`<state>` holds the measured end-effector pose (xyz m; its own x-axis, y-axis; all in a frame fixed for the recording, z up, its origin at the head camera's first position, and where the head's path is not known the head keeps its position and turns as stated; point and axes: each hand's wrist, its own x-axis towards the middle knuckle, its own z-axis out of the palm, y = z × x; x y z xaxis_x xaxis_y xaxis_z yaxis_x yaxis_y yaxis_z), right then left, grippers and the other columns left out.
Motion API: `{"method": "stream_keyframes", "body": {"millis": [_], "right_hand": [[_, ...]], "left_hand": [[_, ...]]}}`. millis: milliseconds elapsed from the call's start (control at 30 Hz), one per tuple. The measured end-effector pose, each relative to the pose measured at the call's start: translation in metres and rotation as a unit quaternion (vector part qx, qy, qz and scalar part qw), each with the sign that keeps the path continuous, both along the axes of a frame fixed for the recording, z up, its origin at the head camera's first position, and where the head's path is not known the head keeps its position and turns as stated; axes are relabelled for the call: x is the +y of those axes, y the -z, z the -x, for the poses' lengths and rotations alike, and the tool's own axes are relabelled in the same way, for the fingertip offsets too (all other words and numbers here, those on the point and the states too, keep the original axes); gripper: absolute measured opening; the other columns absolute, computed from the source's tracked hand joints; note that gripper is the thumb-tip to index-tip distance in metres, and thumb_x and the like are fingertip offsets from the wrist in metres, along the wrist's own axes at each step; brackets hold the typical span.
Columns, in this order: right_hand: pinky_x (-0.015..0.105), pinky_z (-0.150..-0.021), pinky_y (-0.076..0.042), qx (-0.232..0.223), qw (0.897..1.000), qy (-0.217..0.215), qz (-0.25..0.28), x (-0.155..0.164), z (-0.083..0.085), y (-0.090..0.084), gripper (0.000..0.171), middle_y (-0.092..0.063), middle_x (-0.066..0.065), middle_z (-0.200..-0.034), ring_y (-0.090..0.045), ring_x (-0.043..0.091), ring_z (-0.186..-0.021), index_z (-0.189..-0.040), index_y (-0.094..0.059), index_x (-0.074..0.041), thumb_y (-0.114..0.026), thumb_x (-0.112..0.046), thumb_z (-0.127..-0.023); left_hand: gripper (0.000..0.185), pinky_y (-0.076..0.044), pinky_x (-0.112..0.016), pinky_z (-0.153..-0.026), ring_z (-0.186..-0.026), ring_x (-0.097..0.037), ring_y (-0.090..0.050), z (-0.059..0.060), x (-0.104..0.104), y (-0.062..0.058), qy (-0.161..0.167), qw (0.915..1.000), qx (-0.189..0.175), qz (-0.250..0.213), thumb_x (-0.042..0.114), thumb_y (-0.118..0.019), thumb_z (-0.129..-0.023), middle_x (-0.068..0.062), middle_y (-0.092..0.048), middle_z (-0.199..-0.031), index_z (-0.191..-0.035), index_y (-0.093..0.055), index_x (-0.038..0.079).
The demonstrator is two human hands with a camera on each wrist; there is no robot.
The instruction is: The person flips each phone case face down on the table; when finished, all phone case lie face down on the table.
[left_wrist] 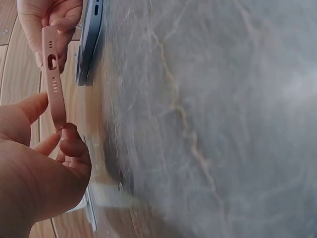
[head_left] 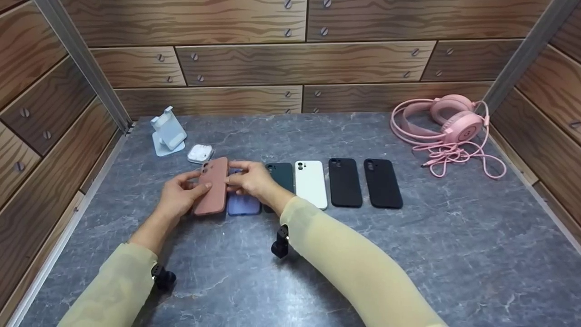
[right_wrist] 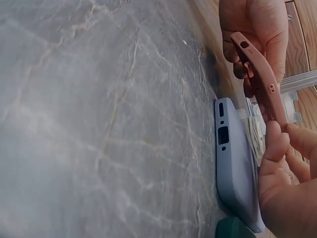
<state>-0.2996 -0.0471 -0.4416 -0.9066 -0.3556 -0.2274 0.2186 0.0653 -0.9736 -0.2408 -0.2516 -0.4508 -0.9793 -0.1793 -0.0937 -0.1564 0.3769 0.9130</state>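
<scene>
A pink phone case is held between both hands, tilted and raised over the table. My left hand grips its left side, thumb lying across the back. On the opposite edge, my right hand pinches the case near the top. The left wrist view shows the bottom edge of this case with its port cutout and small holes. Just right of it lies a purple case, partly hidden under my right hand. A dark green case follows, overlapped by the right wrist.
Continuing the row are a white case and two black cases, one beside the other. Behind the left hand stand a light blue phone stand and a small clear box. Pink headphones with a coiled cable sit back right.
</scene>
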Motion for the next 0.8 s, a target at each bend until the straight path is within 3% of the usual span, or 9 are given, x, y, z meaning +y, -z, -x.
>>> {"method": "stream_keyframes", "body": {"millis": [367, 800], "right_hand": [[0.024, -0.053, -0.053, 0.069, 0.994, -0.070, -0.048, 0.0048, 0.0006, 0.0011, 0.074, -0.078, 0.013, -0.094, -0.071, 0.015, -0.068, -0.158, -0.049, -0.002, -0.077, 0.004, -0.090], [0.024, -0.053, -0.053, 0.067, 0.989, -0.099, -0.090, 0.0046, 0.0001, 0.0036, 0.083, -0.076, 0.010, -0.092, -0.069, 0.014, -0.067, -0.161, -0.042, -0.002, -0.081, 0.006, -0.089]], "left_hand": [[0.058, -0.055, -0.021, -0.068, -0.087, -0.011, -0.062, 0.0009, -0.0010, 0.0009, 0.011, 0.9995, 0.029, 0.004, 0.015, -0.079, -0.097, -0.019, -0.070, -0.112, -0.148, -0.058, -0.003], [0.060, -0.055, -0.022, -0.069, -0.094, -0.018, -0.065, 0.0008, -0.0026, 0.0065, 0.017, 0.9994, 0.018, 0.022, 0.014, -0.079, -0.096, -0.024, -0.069, -0.120, -0.150, -0.057, -0.001]]}}
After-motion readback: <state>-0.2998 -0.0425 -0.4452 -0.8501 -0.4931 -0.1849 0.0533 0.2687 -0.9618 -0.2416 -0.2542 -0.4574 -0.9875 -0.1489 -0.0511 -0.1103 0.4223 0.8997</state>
